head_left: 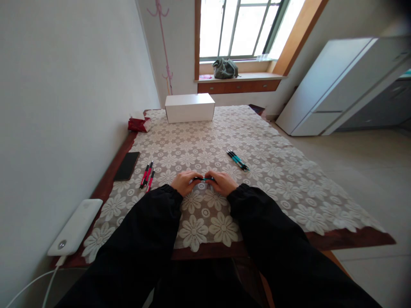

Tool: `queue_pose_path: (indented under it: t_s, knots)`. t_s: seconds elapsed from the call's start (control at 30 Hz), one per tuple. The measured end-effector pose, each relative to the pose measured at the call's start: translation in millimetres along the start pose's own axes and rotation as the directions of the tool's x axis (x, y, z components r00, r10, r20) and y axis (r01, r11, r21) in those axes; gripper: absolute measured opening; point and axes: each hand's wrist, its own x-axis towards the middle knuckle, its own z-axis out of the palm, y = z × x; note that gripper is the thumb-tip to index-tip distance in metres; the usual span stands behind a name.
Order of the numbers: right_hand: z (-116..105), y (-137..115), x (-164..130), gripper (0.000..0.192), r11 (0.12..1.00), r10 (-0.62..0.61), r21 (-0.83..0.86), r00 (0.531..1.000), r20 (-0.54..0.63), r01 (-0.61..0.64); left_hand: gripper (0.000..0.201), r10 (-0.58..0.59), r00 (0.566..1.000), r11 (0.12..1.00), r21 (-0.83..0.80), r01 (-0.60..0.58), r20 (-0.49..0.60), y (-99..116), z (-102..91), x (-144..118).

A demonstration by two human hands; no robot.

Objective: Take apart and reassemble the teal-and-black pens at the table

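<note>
Between my two hands, low over the lace tablecloth (205, 212), lies a black and teal pen (209, 179), held level. My left hand (185, 182) is closed on its dark end, fingers pinched. On the teal end, my right hand (224, 183) also grips with thumb and fingers. Much of the pen is hidden by the fingers. To the right and farther off, several teal and black pens (236, 160) lie side by side in a small bundle. Left of my left hand rest three red and black pens (148, 174), spread slightly apart.
A black phone-like slab (127, 166) and a white power bank (76, 226) with a cable lie along the left edge by the wall. Farther back are a red tissue pack (139, 124) and a white box (190, 109). A fridge (327, 85) stands beyond the table's right side.
</note>
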Motion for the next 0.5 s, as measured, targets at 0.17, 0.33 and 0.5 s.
queue_pose_path:
  t_s: [0.17,0.33,0.5]
  knots:
    - [-1.4,-1.9,0.0,0.022,0.999,-0.015,-0.039,1.0,0.014,0.016,0.014,-0.017,1.0,1.0,-0.025,0.017,-0.019,-2.7,2.3,-0.6]
    - [-0.4,-3.5,0.0,0.022,1.0,-0.008,-0.019,1.0,0.028,0.009,0.016,-0.044,0.998,0.998,-0.056,0.041,-0.054,-0.7,4.0,-0.9]
    - [-0.6,-3.5,-0.9,0.019,1.0,0.024,0.019,1.0,-0.001,-0.024,0.017,-0.064,0.995,0.993,-0.103,0.056,-0.075,2.5,3.5,-1.1]
